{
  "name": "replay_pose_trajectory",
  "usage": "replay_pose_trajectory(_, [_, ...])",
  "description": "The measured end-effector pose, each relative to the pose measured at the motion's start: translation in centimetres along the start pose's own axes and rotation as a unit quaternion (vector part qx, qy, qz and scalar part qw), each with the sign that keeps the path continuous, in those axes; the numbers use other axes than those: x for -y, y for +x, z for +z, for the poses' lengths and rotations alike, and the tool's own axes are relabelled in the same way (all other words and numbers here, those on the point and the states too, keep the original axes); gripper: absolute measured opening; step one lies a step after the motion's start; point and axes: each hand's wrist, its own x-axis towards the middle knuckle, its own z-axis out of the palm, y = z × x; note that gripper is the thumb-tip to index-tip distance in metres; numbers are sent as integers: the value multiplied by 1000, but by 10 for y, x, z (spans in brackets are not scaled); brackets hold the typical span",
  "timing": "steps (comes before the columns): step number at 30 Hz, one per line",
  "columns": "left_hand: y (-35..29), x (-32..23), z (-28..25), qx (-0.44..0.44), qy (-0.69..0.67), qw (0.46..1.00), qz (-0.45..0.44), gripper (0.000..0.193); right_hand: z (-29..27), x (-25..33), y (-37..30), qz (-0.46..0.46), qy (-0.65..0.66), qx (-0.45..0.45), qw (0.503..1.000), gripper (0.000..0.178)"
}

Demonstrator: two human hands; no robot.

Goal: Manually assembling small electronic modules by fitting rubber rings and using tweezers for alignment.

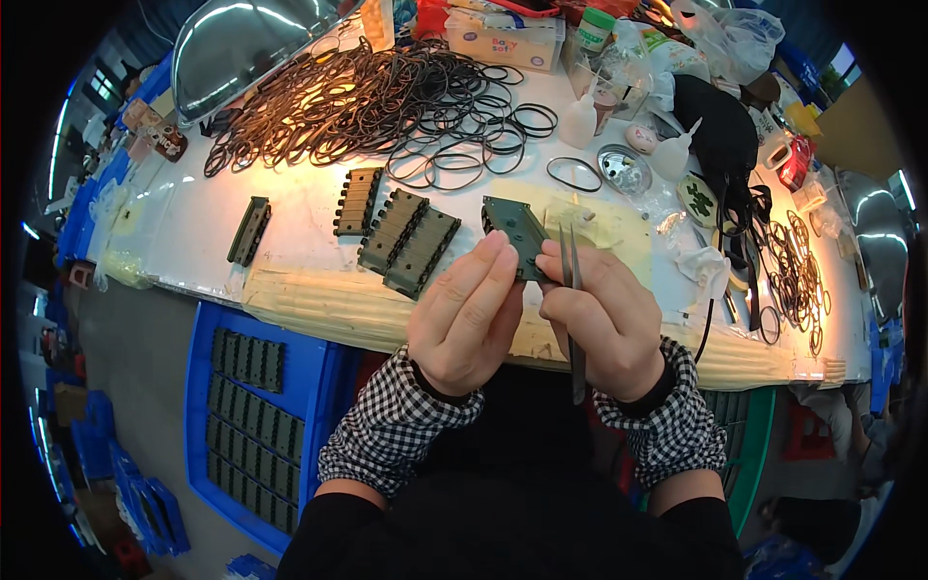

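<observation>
Between my hands, over the table's front edge, is a dark green moulded plastic part [515,224] with small holes, its flat face toward me. My left hand [464,314] grips its left side, fingers closed. My right hand [611,319] pinches its lower right edge and also holds metal tweezers [577,362], tips pointing away from me. Left of the held part lie similar green ridged parts: a joined pair [410,242], a single one [358,201] behind it, and another standing on edge [250,232] farther left.
A large heap of black rubber bands [358,106] covers the back. White squeeze bottles [579,123], a round metal dish [625,168] and a black bag [715,121] stand right. Below the table, a blue tray [199,387] holds rows of green parts; a green tray [760,454] is right.
</observation>
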Motion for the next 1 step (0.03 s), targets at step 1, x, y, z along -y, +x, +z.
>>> replay_pose_trajectory(1, [1,2,-2,-1,5,1000,0,38,0,0,-1,3,-8,4,1000,18])
